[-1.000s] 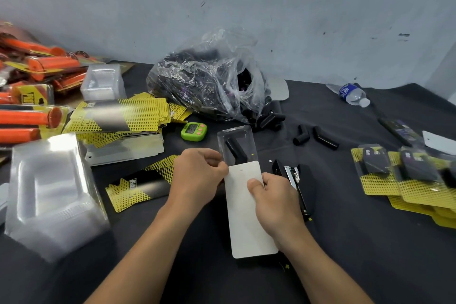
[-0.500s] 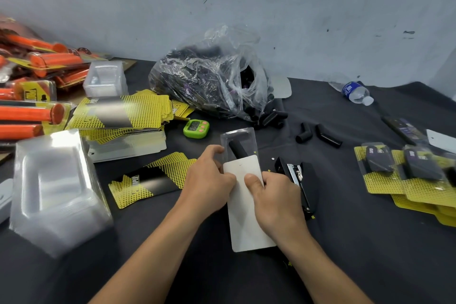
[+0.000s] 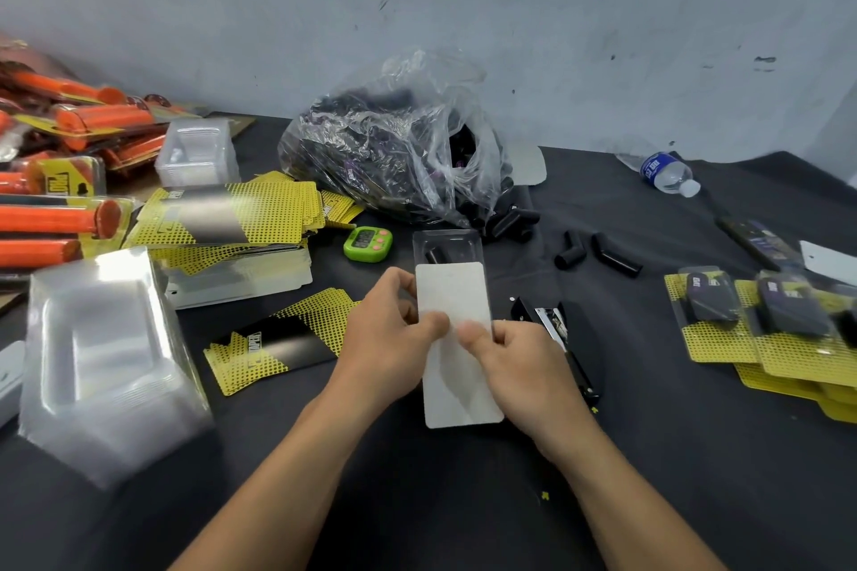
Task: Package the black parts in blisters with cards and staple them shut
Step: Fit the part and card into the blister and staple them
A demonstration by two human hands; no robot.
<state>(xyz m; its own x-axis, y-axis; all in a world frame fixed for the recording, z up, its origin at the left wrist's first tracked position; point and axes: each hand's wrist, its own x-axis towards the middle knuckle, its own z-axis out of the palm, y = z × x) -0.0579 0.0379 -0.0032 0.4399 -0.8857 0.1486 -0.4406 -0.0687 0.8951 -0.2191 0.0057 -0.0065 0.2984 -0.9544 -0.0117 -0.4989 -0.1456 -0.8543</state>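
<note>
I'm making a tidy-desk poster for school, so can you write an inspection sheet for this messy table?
Surface: black cloth-covered table, crowded.
Job's things: white rectangular card over a clear plastic blister holding a black tube-shaped part; black metal stapler beside it; clear plastic bag of black parts; finished yellow packs at right.
Clutter: green digital timer, clear plastic water bottle, packs of orange cylinders.
Grips: left hand and right hand both pinch the card, thumbs on top.
Cables: nothing seen.
Surroundings: scuffed pale grey wall.
</note>
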